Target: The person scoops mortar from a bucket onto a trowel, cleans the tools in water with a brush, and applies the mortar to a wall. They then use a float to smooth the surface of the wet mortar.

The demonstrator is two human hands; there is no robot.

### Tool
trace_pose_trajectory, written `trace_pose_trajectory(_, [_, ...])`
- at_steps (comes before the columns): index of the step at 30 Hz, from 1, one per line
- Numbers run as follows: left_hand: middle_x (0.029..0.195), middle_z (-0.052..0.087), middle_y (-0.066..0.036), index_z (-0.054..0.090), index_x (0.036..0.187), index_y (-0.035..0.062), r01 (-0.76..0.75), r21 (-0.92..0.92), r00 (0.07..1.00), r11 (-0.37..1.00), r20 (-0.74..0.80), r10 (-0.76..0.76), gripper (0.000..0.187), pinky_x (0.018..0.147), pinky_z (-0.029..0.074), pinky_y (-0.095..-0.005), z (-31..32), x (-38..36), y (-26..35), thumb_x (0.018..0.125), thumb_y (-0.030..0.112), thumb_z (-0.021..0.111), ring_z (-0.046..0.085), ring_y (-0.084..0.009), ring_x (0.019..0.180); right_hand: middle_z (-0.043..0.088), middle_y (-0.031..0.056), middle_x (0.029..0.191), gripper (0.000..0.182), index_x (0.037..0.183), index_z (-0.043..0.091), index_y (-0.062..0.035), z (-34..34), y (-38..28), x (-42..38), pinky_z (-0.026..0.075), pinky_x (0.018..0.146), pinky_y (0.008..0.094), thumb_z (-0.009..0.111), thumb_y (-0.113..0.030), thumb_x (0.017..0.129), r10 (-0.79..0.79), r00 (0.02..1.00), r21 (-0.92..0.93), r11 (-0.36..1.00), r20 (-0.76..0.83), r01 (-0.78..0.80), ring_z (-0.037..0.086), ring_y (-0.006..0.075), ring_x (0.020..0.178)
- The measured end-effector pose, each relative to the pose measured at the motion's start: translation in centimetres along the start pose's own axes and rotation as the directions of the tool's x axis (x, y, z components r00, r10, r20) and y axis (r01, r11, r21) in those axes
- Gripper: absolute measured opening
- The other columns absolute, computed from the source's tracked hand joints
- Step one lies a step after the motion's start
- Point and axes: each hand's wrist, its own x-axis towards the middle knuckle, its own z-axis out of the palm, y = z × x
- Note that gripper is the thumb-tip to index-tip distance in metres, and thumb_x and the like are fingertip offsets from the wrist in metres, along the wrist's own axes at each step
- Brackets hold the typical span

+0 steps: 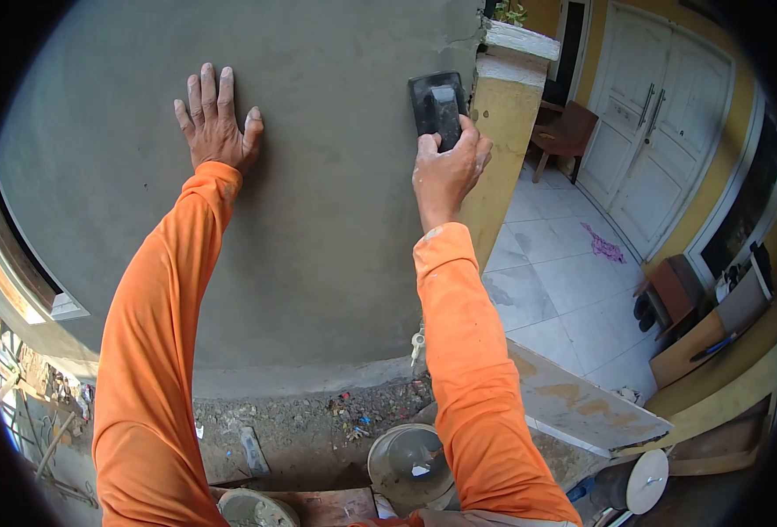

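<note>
Flat against the grey plastered wall [336,220] rests my left hand [217,127], its fingers spread and nothing in it. My right hand [451,171] grips a black float [437,110] by its handle, with the float's face against the wall near its right edge. That edge meets a yellow pillar [498,132] with a white top. Orange sleeves cover both arms. The part of the float's handle under my fingers is hidden.
Below the wall lie rubble, a round bucket [411,461] and another container [256,509] beside a plank. At the right are a tiled porch floor [538,281], white double doors [656,123], a brown chair [566,136] and a low slanted ledge [581,404].
</note>
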Motion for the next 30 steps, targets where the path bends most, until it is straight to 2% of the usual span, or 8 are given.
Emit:
trace_pose_trajectory(5, [0.154,0.017,-0.007,0.025,0.146,0.0153,-0.003,-0.008,1.000,1.000,-0.014,0.003,0.067,0.114,0.003,-0.0501,-0.1,0.1,0.2,0.091,0.052,0.032,0.010,-0.0259,0.144,0.049,0.0205,0.108,0.043,0.115,0.050,0.0038,-0.7,-1.9,-3.1,0.042,0.087,0.0442,0.063,-0.009,0.076,-0.149,0.945,0.244,0.967,0.291,0.078,0.049,0.0358,0.102])
trace_pose_trajectory(9, [0.155,0.017,-0.006,0.024,0.146,0.0157,-0.007,0.003,1.000,1.000,-0.010,0.007,0.066,0.114,0.003,-0.0497,-0.1,0.0,0.1,0.091,0.050,0.033,0.010,-0.0255,0.144,0.050,0.0207,0.107,0.043,0.114,0.050,0.0049,0.2,-1.2,0.1,0.042,0.087,0.0436,0.064,-0.010,0.077,0.188,0.980,0.183,0.968,-0.071,-0.172,0.049,0.0360,0.102])
trace_pose_trajectory(13, [0.155,0.017,-0.006,0.024,0.146,0.0155,-0.006,0.004,1.000,1.000,-0.013,0.006,0.065,0.114,0.003,-0.0500,-0.1,0.0,0.2,0.091,0.049,0.033,0.010,-0.0257,0.144,0.050,0.0206,0.107,0.045,0.116,0.050,0.0046,1.0,-3.3,-4.2,0.043,0.088,0.0447,0.065,-0.011,0.076,-0.169,0.947,0.238,0.966,0.274,0.104,0.050,0.0361,0.102])
trace_pose_trajectory(19, [0.154,0.017,-0.007,0.025,0.146,0.0149,-0.014,-0.008,1.000,1.000,-0.013,0.014,0.066,0.114,0.003,-0.0508,-0.1,0.2,0.0,0.090,0.048,0.035,0.010,-0.0268,0.144,0.051,0.0206,0.106,0.043,0.114,0.051,0.0063,1.1,-2.3,0.4,0.044,0.085,0.0429,0.064,-0.009,0.077,0.147,0.988,0.152,0.979,-0.057,-0.137,0.051,0.0362,0.100])
trace_pose_trajectory(21, [0.154,0.017,-0.008,0.025,0.146,0.0148,-0.009,-0.012,1.000,1.000,-0.007,0.009,0.066,0.114,0.003,-0.0509,-0.1,0.0,0.2,0.090,0.048,0.036,0.010,-0.0271,0.144,0.052,0.0198,0.104,0.042,0.113,0.052,0.0063,1.0,-3.7,-2.8,0.045,0.084,0.0432,0.064,-0.010,0.077,-0.255,0.948,0.271,0.942,0.193,0.198,0.053,0.0361,0.096])
trace_pose_trajectory(25, [0.154,0.017,-0.008,0.027,0.145,0.0141,-0.005,-0.004,1.000,1.000,-0.011,0.005,0.066,0.114,0.004,-0.0517,-0.1,0.0,0.1,0.090,0.048,0.037,0.011,-0.0274,0.143,0.056,0.0175,0.103,0.040,0.113,0.050,0.0059,-1.4,-0.5,-10.3,0.048,0.078,0.0376,0.064,-0.010,0.079,0.145,0.960,0.420,0.876,0.239,-0.236,0.059,0.0261,0.090])
trace_pose_trajectory(27, [0.154,0.018,-0.008,0.027,0.145,0.0139,0.000,0.003,1.000,1.000,-0.011,0.000,0.066,0.114,0.004,-0.0520,-0.2,0.1,0.0,0.090,0.047,0.037,0.011,-0.0277,0.143,0.057,0.0139,0.100,0.040,0.113,0.045,0.0066,-1.6,3.7,-12.1,0.049,0.069,0.0301,0.063,-0.012,0.083,0.698,0.708,0.685,0.465,0.106,-0.561,0.059,0.0181,0.085])
trace_pose_trajectory(30, [0.154,0.016,-0.009,0.026,0.146,0.0130,0.005,0.001,1.000,1.000,0.010,-0.005,0.066,0.114,0.003,-0.0526,-0.2,0.1,0.1,0.089,0.046,0.037,0.010,-0.0283,0.143,0.057,0.0113,0.096,0.040,0.112,0.040,0.0083,-1.4,4.6,-13.1,0.047,0.063,0.0248,0.060,-0.015,0.087,0.817,0.518,0.645,0.257,0.252,-0.720,0.057,0.0136,0.077])
